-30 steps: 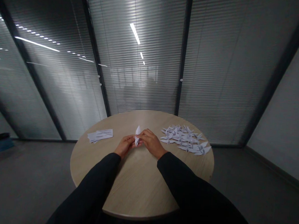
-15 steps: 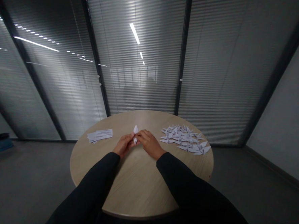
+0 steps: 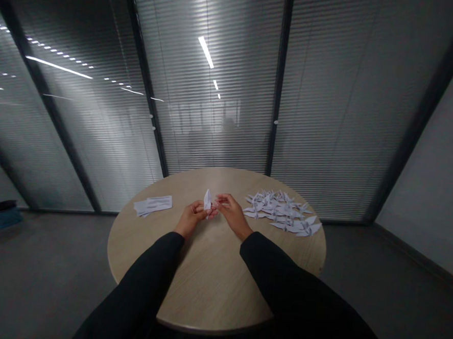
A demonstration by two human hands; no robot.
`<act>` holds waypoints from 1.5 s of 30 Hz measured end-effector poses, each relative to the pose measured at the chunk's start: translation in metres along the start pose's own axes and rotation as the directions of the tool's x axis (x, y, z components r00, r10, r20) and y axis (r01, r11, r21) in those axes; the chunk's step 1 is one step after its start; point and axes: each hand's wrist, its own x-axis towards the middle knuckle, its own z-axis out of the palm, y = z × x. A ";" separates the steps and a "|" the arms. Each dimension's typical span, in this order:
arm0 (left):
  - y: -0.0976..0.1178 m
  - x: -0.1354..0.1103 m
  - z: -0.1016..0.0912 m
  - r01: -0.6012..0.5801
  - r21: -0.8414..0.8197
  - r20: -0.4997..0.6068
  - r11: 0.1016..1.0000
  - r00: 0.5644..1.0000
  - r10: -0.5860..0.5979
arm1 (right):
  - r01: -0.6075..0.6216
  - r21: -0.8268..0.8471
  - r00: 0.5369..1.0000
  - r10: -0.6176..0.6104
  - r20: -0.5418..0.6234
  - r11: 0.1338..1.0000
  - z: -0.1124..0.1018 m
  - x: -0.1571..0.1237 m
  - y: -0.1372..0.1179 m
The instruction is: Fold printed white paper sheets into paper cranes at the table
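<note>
A small folded white paper with a pointed top stands upright between my hands, above the middle of the table. My left hand is closed on its lower part, thumb and fingers pinching it. Just to the right of the paper is my right hand, its fingers apart and slightly bent, seemingly holding nothing. Whether a right fingertip touches the paper's lower edge, I cannot tell. Folded paper cranes lie in a broad pile on the right side of the table.
Flat white paper sheets lie overlapping on the left of the round wooden table. Glass partitions with blinds rise behind it. A dark-rimmed bin stands on the floor at far left.
My right hand has come off the folded paper and its fingers have spread. The paper now shows a broader face, still in my left hand. The view has shifted slightly.
</note>
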 end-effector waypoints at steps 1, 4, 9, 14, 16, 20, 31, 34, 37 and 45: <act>0.000 0.000 0.000 -0.003 0.011 0.001 1.000 1.000 0.003 | -0.032 0.031 0.999 0.030 0.038 0.999 0.001 0.000 0.001; 0.000 0.000 0.000 -0.001 0.047 -0.005 0.999 1.000 0.001 | -0.100 0.123 0.989 0.085 0.124 0.987 0.004 -0.002 0.002; 0.003 -0.003 0.003 0.005 0.091 0.005 0.996 1.000 -0.005 | -0.126 0.170 0.981 0.098 0.165 0.977 0.002 -0.003 -0.003; 0.001 -0.004 0.005 0.025 0.089 0.063 0.996 0.998 -0.030 | 0.074 -0.061 0.996 -0.071 0.044 0.995 -0.004 0.000 -0.007; -0.001 -0.003 0.004 0.051 0.106 0.103 0.993 0.993 -0.062 | 0.109 -0.105 0.994 -0.107 0.029 0.988 -0.005 0.001 -0.006; -0.003 -0.001 0.001 0.068 0.153 0.114 0.986 0.990 -0.086 | 0.090 -0.081 0.995 -0.086 0.053 0.993 -0.003 0.002 -0.001; -0.007 -0.002 0.000 0.130 0.145 0.071 0.981 0.987 -0.141 | 0.152 -0.115 0.986 -0.143 0.087 0.982 -0.004 0.001 -0.009; -0.009 -0.003 0.000 0.287 0.137 0.037 0.948 0.955 -0.294 | 0.199 -0.126 0.980 -0.196 0.036 0.972 -0.003 0.001 -0.008; -0.003 -0.005 0.000 0.448 0.085 0.047 0.890 0.890 -0.453 | 0.245 -0.148 0.970 -0.244 0.026 0.958 -0.004 0.000 -0.008; 0.009 -0.003 -0.001 0.444 -0.287 -0.012 0.849 0.884 -0.467 | 0.420 -0.289 0.906 -0.381 0.183 0.860 -0.005 -0.001 -0.006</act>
